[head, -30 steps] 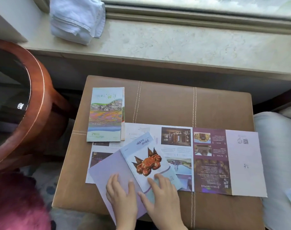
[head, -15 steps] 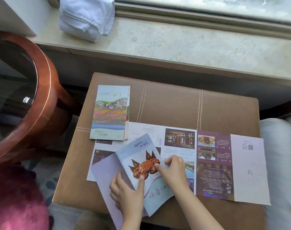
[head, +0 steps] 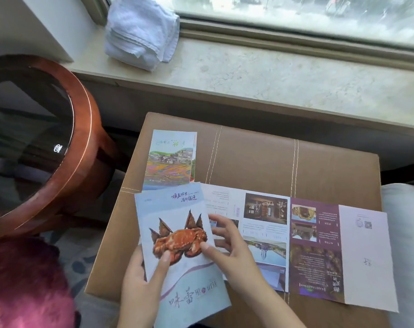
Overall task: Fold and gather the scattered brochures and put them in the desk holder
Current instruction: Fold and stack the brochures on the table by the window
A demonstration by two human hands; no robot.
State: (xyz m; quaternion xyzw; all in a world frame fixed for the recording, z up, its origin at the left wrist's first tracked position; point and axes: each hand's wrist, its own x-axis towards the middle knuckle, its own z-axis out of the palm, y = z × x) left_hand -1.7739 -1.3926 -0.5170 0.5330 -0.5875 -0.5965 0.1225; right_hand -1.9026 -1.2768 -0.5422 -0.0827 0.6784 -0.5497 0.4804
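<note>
Both my hands clamped on crab brochure (head: 177, 245), folded, lifted over ottoman (head: 260, 157): left hand (head: 139, 278) at left edge, right hand (head: 227, 247) at right. Behind: long brochure (head: 314, 242) lying unfolded. Farther: landscape brochure (head: 170, 159) folded flat. Desk holder not visible. Judge roughly half done.

Your counter (head: 319, 166): brown leather-look top with two pairs of pale stitched seams. On it you have a folded landscape brochure (head: 170, 159) at the far left, upright to you, and an unfolded purple-and-white brochure (head: 317, 245) spread flat across the near right, its left end running under the folded one.
</note>
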